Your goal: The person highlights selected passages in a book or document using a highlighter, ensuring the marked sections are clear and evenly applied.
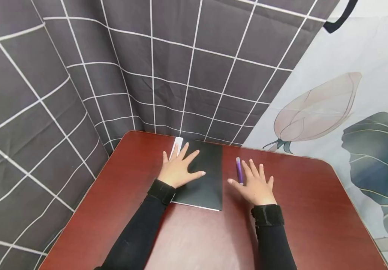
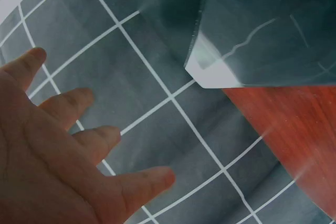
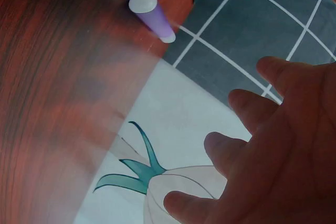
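Observation:
A dark, flat, glossy-covered folder point(image 1: 207, 180) with a white lower edge lies on the table; in the left wrist view the folder point(image 2: 262, 40) shows a pale corner. Over its left side my left hand point(image 1: 177, 170) spreads its fingers and holds nothing. A white strip point(image 1: 179, 141) runs along the folder's upper left, partly hidden by those fingers. To the right lies a slim purple stick point(image 1: 239, 168), pen-shaped with whitish ends. My right hand point(image 1: 257, 187) hovers beside it, fingers spread, thumb near its lower end. In the right wrist view the purple stick point(image 3: 155, 19) is apart from the fingers.
The reddish-brown table point(image 1: 315, 210) has rounded far corners. A grey curtain with white grid lines point(image 1: 173, 63) hangs behind and to the left. At the right is a pale cloth point(image 1: 264, 129) printed with a flower bud and leaves.

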The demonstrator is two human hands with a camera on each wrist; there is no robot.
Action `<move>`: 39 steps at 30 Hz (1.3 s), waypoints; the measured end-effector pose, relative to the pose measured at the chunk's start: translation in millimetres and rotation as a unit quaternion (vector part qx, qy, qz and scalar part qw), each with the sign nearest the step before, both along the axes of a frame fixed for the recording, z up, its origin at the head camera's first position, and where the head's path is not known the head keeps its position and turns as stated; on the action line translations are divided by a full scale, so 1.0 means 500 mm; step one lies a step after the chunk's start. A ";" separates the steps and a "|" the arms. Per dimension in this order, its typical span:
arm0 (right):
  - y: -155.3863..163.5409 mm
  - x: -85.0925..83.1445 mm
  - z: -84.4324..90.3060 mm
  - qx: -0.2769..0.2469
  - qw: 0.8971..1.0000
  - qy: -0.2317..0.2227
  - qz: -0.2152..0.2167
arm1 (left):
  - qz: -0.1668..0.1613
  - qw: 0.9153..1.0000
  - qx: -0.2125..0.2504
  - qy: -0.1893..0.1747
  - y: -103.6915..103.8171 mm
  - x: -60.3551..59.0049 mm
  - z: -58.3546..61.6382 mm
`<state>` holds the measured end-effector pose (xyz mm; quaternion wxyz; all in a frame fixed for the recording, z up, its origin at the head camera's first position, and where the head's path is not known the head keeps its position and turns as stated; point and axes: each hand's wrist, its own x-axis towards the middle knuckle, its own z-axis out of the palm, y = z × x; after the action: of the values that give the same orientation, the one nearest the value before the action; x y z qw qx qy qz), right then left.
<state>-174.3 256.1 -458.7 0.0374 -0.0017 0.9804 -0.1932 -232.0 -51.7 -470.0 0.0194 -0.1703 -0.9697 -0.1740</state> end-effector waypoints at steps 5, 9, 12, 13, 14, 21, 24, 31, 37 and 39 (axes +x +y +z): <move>0.008 0.004 0.000 -0.015 1.000 -0.001 -0.004 | -0.014 1.000 -0.008 -0.014 0.006 -0.003 -0.005; 0.009 0.005 0.005 -0.014 1.000 -0.003 0.001 | -0.021 1.000 -0.008 -0.016 0.000 0.005 -0.012; 0.005 0.005 0.009 -0.011 1.000 -0.003 0.008 | -0.036 0.999 -0.014 -0.023 -0.015 0.021 -0.023; 0.004 0.005 0.010 -0.009 1.000 -0.002 0.011 | -0.042 0.999 -0.020 -0.025 -0.021 0.028 -0.028; 0.002 0.005 0.011 -0.009 1.000 -0.002 0.014 | -0.047 0.998 -0.031 -0.027 -0.027 0.035 -0.034; -0.006 -0.004 0.018 -0.022 0.999 0.015 0.021 | -0.078 0.992 -0.081 -0.049 -0.053 0.078 -0.061; -0.009 -0.004 0.015 -0.024 0.999 0.015 0.025 | -0.079 0.992 -0.085 -0.042 -0.056 0.095 -0.061; -0.014 0.007 0.012 -0.030 0.999 0.006 0.026 | -0.081 0.990 -0.115 0.003 -0.054 0.121 -0.050; -0.005 0.001 0.016 -0.031 0.999 0.011 0.020 | -0.100 0.992 -0.076 0.018 -0.056 0.130 -0.038; -0.003 -0.001 0.019 -0.029 0.999 0.009 0.021 | -0.103 0.992 -0.070 0.027 -0.056 0.131 -0.035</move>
<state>-175.0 254.7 -449.0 0.0324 -0.0247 0.9745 -0.2205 -166.5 -79.7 -487.6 0.0159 -0.2747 -0.9560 -0.1019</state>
